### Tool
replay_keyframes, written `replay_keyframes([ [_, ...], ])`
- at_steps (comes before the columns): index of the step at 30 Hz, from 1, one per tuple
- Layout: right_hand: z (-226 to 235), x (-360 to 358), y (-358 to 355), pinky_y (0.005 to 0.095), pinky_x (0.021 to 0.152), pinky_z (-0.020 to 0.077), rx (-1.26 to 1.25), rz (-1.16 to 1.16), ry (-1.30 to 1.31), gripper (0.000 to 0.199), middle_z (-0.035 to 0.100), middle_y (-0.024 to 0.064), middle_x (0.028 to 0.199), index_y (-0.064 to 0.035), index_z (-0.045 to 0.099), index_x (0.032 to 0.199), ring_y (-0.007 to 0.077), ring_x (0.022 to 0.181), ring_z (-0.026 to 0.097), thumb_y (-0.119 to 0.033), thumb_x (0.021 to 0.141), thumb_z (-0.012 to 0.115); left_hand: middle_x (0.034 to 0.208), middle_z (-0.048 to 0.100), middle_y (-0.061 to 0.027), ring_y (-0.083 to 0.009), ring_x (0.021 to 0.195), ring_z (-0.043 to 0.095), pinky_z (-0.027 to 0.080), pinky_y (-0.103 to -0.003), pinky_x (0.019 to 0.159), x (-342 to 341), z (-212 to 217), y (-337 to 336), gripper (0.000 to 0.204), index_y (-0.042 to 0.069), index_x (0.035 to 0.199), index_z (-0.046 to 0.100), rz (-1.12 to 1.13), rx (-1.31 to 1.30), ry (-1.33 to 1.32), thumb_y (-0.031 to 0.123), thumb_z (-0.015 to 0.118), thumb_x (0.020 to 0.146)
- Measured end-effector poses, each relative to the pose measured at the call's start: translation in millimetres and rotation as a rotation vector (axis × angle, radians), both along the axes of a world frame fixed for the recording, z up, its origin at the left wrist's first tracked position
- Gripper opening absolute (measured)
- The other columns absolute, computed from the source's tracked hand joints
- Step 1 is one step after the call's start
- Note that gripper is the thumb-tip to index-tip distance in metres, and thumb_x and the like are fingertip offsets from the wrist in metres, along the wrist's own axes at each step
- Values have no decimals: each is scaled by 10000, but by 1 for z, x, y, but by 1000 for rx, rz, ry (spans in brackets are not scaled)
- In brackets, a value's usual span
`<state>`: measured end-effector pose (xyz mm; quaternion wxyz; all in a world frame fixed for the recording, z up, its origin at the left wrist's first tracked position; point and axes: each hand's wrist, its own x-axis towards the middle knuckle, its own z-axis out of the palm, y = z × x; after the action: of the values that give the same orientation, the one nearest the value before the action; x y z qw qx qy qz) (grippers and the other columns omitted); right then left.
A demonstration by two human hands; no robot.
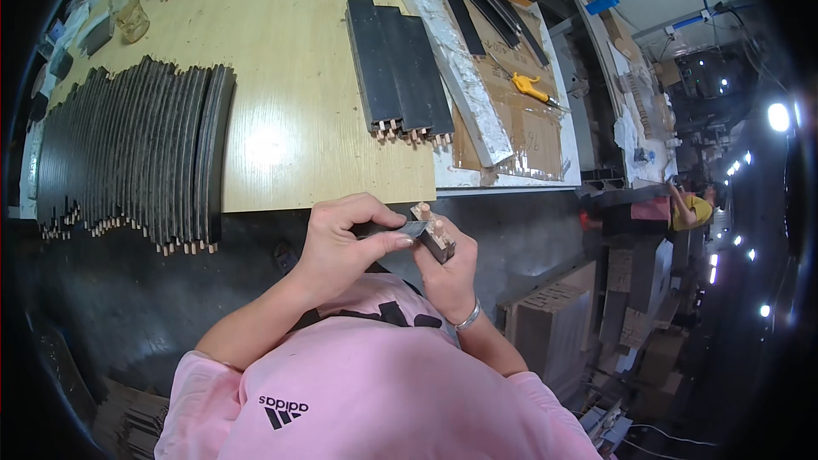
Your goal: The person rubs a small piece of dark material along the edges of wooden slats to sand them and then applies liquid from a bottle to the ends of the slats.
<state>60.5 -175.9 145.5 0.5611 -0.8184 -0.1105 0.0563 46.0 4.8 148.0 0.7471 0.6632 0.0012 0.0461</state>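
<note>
In front of my chest, just off the table's near edge, my right hand (pixel 453 271) is closed round a black wooden slat (pixel 440 249). The slat's bare wood end faces up, with two pale dowels (pixel 439 227) sticking out. My left hand (pixel 345 234) pinches a flat, dark grey blade-like piece (pixel 412 228) between thumb and fingers. Its tip meets the slat's end beside the dowels. What kind of tool it is, I cannot make out. Most of the slat's length is hidden below my right hand.
A long row of black doweled slats (pixel 136 149) stands at the table's left. More slats (pixel 396 68) lie flat at centre right. Beyond a white beam (pixel 460 77), a yellow air blow gun (pixel 530 87) rests on cardboard. A bottle (pixel 128 13) stands far left. Another person (pixel 692 209) works at right.
</note>
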Motion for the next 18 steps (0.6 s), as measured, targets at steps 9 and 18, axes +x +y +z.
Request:
replay_keyframes([
  [9, -8, 0, -4, 324, 633, 495, -72, 3, -80, 326, 643, 164, 841, 39, 640, 1077, 242, 664, 613, 45, 752, 624, 806, 710, -56, -87, 735, 634, 490, -226, 663, -7, 4, 1, 188, -27, 887, 740, -101, -105, 75, 0, 838, 728],
  [18, -6, -3, -1, 359, 642, 501, -96, -24, -126, 302, 639, 184, 838, 44, 636, 1070, 311, 690, 632, 48, 768, 620, 807, 715, -63, -92, 724, 633, 491, -233, 672, -3, -7, 0, 204, -29, 890, 741, -14, -35, 21, 18, 846, 722],
])
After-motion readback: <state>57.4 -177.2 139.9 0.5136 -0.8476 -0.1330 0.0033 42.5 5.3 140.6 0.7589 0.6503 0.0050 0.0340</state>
